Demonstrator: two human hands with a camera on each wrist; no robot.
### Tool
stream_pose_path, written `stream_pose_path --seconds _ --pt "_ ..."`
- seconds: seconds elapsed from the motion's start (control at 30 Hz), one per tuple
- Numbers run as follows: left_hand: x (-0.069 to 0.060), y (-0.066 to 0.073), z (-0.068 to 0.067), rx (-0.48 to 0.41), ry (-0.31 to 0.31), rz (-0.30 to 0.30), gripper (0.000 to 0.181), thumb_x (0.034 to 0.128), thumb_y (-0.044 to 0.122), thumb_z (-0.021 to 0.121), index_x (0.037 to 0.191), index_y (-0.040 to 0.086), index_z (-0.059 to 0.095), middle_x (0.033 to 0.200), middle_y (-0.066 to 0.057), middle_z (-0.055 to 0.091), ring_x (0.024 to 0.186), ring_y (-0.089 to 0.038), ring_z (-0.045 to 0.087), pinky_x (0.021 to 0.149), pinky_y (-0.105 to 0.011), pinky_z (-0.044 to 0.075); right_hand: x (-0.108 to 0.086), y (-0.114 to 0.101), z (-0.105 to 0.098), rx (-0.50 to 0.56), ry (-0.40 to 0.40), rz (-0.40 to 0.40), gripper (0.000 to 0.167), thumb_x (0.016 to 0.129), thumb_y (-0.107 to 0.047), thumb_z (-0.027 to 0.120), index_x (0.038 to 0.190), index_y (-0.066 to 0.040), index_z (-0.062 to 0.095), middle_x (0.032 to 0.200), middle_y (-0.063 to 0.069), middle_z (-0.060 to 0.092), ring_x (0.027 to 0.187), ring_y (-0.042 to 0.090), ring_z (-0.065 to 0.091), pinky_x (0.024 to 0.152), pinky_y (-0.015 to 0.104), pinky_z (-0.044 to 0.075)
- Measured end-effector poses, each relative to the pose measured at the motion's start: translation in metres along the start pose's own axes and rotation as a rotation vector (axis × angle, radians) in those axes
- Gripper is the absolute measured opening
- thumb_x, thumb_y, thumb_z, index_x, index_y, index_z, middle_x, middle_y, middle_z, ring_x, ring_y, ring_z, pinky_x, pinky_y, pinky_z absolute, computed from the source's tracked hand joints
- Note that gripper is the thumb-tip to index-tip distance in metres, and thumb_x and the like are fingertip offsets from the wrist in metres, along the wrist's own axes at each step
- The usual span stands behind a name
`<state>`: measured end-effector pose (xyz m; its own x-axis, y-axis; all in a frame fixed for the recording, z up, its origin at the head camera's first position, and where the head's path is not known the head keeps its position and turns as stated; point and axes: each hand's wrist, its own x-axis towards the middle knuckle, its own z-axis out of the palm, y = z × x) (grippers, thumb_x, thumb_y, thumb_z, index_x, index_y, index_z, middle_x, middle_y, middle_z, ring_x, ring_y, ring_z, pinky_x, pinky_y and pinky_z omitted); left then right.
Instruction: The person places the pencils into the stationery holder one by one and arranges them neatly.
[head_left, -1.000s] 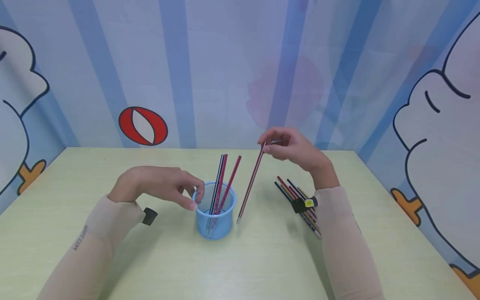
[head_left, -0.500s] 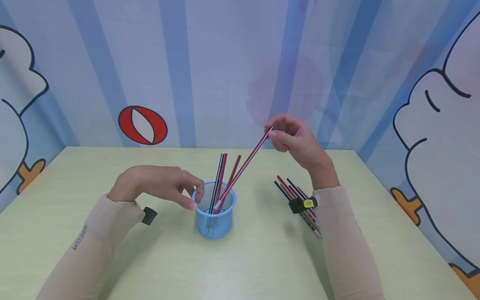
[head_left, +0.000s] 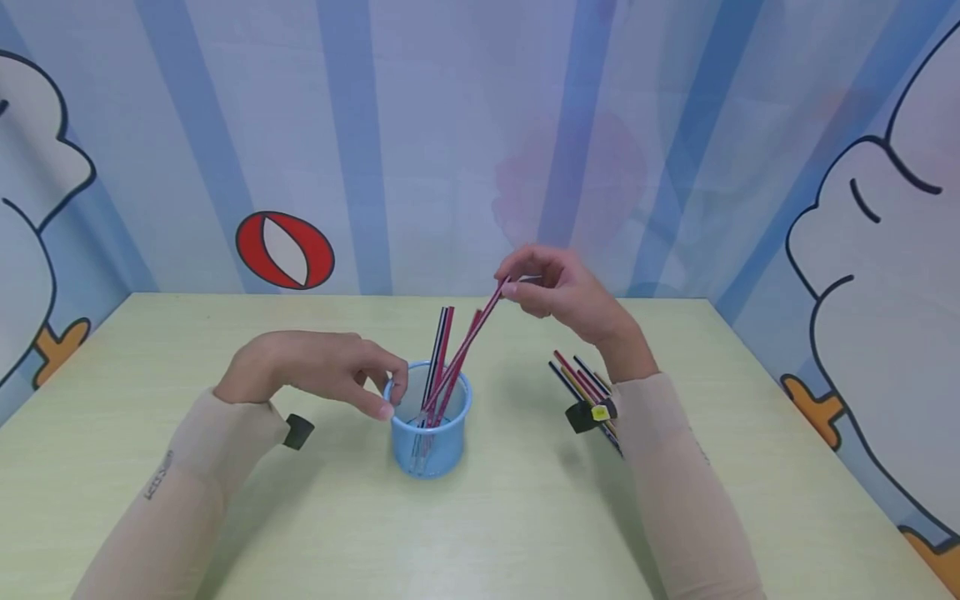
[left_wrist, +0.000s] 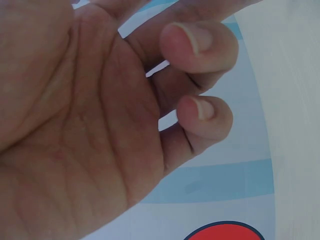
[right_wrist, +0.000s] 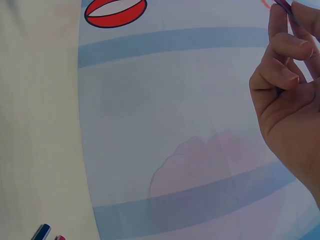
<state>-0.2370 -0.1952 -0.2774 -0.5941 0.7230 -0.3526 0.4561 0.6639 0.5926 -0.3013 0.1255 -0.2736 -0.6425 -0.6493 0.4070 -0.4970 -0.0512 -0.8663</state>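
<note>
A light blue cup (head_left: 438, 454) stands upright on the table, with several striped pencils (head_left: 441, 346) leaning inside it. My left hand (head_left: 330, 371) holds the cup's left rim between thumb and fingers. Up to the right of the cup, my right hand (head_left: 570, 292) pinches the top end of a red striped pencil (head_left: 486, 315). This pencil slants down to the left, its lower end inside the cup's mouth. In the left wrist view the palm (left_wrist: 95, 115) and curled fingers show, but not the cup. Only a bit of the held pencil (right_wrist: 283, 5) appears in the right wrist view.
Several more pencils (head_left: 573, 379) lie in a loose pile on the table (head_left: 480, 542) right of the cup, partly hidden by the right wrist's black strap (head_left: 581, 417). Behind the table hangs a blue striped backdrop (head_left: 450, 150) with cartoon prints.
My right hand first rose, bringing the pencil's lower end from beside the cup over into its mouth, then moved left and down with it. The left hand and cup stayed still.
</note>
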Motion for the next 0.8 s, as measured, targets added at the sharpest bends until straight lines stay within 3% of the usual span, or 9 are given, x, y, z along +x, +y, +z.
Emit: stream_pose_path --seconds 0.13,0.33,0.8 --pt "0.000 0.000 0.000 0.004 -0.001 -0.002 0.014 0.0931 0.031 0.072 0.099 0.024 0.061 0.117 0.004 0.068 0.111 -0.016 0.062 0.084 -0.037 0.049 0.004 0.004 0.008 -0.040 -0.075 0.023 0.013 0.096 -0.007 0.063 0.108 -0.009 0.068 0.095 0.012 0.061 0.057 0.021 0.038 0.054 0.030 0.035" --pt "0.001 0.000 -0.001 0.011 -0.006 0.004 0.014 0.0935 0.032 0.071 0.099 0.024 0.061 0.112 0.005 0.068 0.110 -0.016 0.062 0.084 -0.037 0.049 0.008 0.008 0.016 -0.078 -0.164 0.040 0.013 0.096 -0.007 0.064 0.109 -0.004 0.068 0.093 0.013 0.061 0.056 0.021 0.039 0.054 0.031 0.036" --pt "0.001 0.000 -0.001 -0.002 -0.009 0.004 0.014 0.0934 0.031 0.072 0.099 0.023 0.061 0.108 0.008 0.067 0.110 -0.016 0.062 0.084 -0.037 0.049 0.009 0.009 0.020 -0.104 -0.140 0.064 0.013 0.097 -0.008 0.064 0.109 -0.005 0.068 0.094 0.013 0.063 0.058 0.020 0.042 0.054 0.029 0.037"
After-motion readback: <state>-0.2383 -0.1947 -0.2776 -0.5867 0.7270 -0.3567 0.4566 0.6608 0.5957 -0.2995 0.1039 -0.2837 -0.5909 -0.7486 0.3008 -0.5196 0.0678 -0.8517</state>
